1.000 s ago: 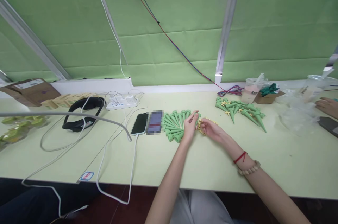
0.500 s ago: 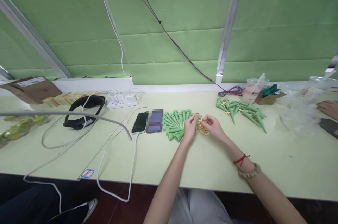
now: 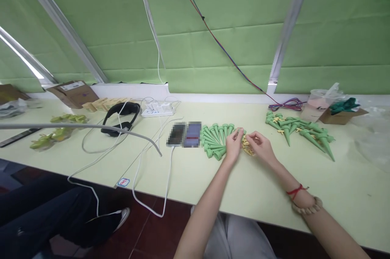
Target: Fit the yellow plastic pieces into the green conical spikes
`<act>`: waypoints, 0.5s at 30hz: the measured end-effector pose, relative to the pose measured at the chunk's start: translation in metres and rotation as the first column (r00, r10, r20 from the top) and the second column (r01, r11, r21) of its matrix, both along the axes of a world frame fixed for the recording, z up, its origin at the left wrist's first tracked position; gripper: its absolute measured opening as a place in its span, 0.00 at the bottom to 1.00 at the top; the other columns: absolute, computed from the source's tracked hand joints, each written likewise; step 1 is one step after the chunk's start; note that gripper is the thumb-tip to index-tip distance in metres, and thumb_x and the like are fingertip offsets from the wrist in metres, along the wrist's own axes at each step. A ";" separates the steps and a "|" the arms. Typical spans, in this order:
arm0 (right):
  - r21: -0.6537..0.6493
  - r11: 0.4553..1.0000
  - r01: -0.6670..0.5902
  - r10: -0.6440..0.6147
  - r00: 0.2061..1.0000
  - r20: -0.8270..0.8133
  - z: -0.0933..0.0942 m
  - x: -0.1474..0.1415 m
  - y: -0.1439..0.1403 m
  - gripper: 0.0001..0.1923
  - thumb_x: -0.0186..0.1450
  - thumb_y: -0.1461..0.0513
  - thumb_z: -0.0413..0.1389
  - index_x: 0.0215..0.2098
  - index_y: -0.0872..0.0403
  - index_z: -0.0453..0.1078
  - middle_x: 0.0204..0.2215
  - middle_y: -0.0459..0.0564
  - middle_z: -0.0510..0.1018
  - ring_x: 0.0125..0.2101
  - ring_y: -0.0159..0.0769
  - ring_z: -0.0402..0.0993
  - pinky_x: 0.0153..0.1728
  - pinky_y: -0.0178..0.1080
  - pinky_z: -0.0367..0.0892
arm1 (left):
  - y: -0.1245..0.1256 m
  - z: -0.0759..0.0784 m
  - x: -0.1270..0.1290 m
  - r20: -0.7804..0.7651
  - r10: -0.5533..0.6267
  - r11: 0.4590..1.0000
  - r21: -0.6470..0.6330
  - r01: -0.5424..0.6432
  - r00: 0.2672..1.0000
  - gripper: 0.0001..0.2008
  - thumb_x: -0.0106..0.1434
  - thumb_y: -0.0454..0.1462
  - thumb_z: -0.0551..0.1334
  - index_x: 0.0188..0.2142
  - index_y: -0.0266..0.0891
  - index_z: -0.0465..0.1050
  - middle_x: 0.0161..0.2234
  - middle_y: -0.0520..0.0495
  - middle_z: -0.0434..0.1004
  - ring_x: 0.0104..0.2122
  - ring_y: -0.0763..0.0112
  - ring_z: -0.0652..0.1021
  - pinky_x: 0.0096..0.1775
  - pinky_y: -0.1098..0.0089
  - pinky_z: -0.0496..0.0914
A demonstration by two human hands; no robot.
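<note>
My left hand (image 3: 234, 144) is closed, its fingertips pressed together at the right side of a fan of green plastic cone spikes (image 3: 215, 135). What it pinches, if anything, is too small to tell. Just to the right, my right hand (image 3: 261, 147) is closed too, thumb and finger pinched over a small pile of yellow plastic pieces (image 3: 248, 148). Whatever those fingertips hold is hidden. Farther right lies a second heap of green spikes (image 3: 304, 131), with yellow pieces fitted on or lying among them.
Left of the fan lie two phones, one the phone with a cable (image 3: 176, 135). Beyond are a black headset (image 3: 121, 118), a power strip (image 3: 157, 109) and loose white cables. At the back right stand a plastic cup (image 3: 319, 104), a small cardboard box (image 3: 341, 116) and clear plastic bags (image 3: 374, 137).
The view has swung left, so everything sits farther right in the picture. Both hands stay by the yellow pieces, with little visible change in their grip.
</note>
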State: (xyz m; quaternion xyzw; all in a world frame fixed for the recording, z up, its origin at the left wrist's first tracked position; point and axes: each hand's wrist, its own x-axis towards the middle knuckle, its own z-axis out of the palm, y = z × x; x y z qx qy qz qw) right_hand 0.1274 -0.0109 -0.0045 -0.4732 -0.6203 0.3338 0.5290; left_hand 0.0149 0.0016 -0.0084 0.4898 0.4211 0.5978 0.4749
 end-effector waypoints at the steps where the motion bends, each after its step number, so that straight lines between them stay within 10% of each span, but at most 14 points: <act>1: -0.076 0.997 0.003 -0.009 0.997 -0.071 0.000 -0.001 0.001 0.16 0.55 0.48 0.56 0.26 0.52 0.65 0.20 0.44 0.68 0.18 0.31 0.63 0.18 0.34 0.58 | 0.000 0.000 0.000 -0.002 0.013 1.000 0.000 -0.013 1.000 0.25 0.56 0.52 0.59 0.42 0.34 0.74 0.17 0.55 0.54 0.16 0.79 0.55 0.20 0.74 0.50; 9: -0.537 0.785 -0.307 0.103 0.921 -0.375 0.000 -0.001 0.008 0.26 0.53 0.41 0.55 0.19 0.56 0.67 0.17 0.45 0.68 0.15 0.26 0.63 0.15 0.30 0.58 | -0.002 0.005 -0.002 -0.064 0.019 0.994 0.106 -0.012 0.998 0.26 0.56 0.53 0.59 0.45 0.36 0.74 0.16 0.57 0.49 0.17 0.79 0.53 0.21 0.74 0.49; 15: -0.450 0.697 -0.559 0.239 0.772 -0.589 0.003 0.004 0.006 0.21 0.50 0.46 0.61 0.22 0.56 0.68 0.17 0.41 0.66 0.16 0.23 0.59 0.17 0.28 0.55 | -0.004 0.011 -0.005 -0.062 -0.145 0.984 0.096 0.150 0.988 0.25 0.56 0.52 0.59 0.45 0.36 0.73 0.16 0.56 0.57 0.17 0.79 0.60 0.20 0.76 0.54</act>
